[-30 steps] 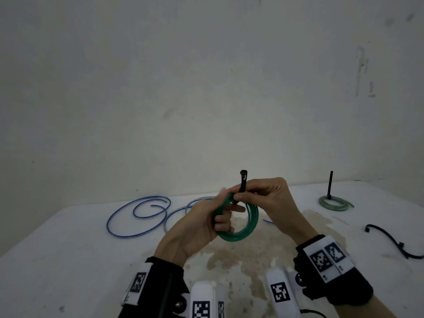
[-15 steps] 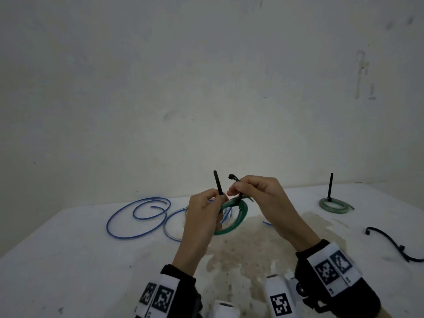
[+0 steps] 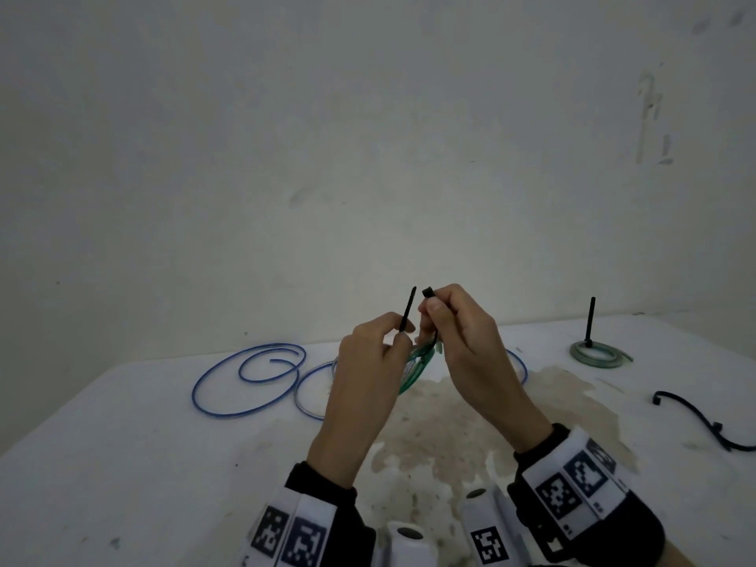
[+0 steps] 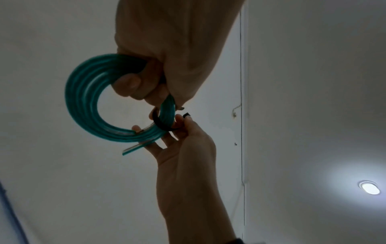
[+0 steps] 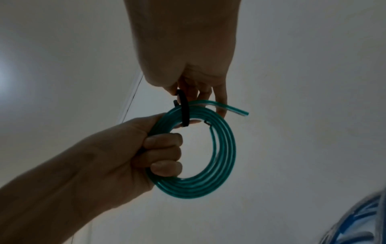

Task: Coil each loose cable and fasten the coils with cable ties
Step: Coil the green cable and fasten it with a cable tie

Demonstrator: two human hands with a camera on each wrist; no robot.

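The left hand [image 3: 370,362] gripped the green cable coil [image 5: 208,165] with its lower fingers curled round the bundled turns, holding it in the air above the tabletop [image 3: 122,464]. Its thumb and forefinger pinched the pointed tail of a black cable tie [image 5: 184,112], and that tail stood up just above the left hand in the head view. The tie's strap passed across the coil's turns right between the two hands, touching the green loops. The right hand [image 3: 462,341] pinched the tie's head end between thumb and forefinger, its other fingers loosely extended behind the coil. Tail and head stood close together but apart, so the tie was not closed. One free end of the green cable stuck out past the right hand's fingers.

Beyond the left hand, a loose blue cable [image 3: 249,378] lay in open loops on the tabletop. Well off to the right of the right hand sat a pale green coil [image 3: 597,356] with a black tie tail standing upright from it. Nearer on that side lay a spare black tie [image 3: 703,419], curved and flat on the surface.
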